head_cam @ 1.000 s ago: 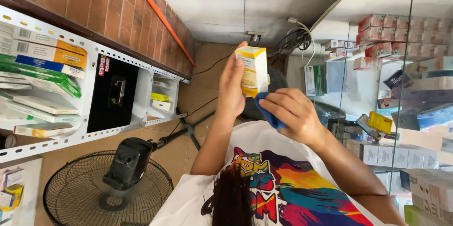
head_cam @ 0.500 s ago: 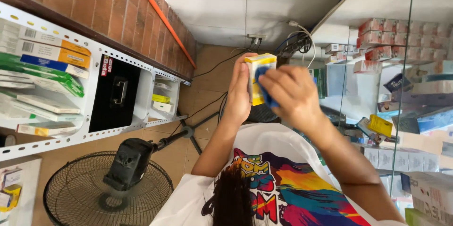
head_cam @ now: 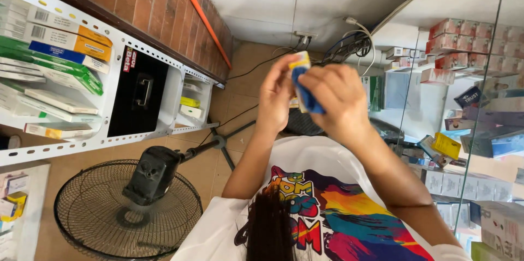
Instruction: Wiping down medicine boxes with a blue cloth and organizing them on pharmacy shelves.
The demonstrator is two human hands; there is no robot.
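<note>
Left hand (head_cam: 277,97) clamped on small yellow-white box (head_cam: 299,63), long axis upright. Right hand (head_cam: 335,100) alongside, grip closed on blue cloth (head_cam: 305,94) pressed against box face.

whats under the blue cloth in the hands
A small yellow and white box, held by the left hand, shows above the blue cloth that the right hand presses on it. The box's lower part is covered.

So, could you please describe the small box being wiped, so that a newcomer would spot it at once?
Look at the middle of the view, above the white printed T-shirt. The left hand holds up a small yellow-and-white box while the right hand presses a blue cloth on it. Unlike the shelved boxes, it is held in hand.
</note>
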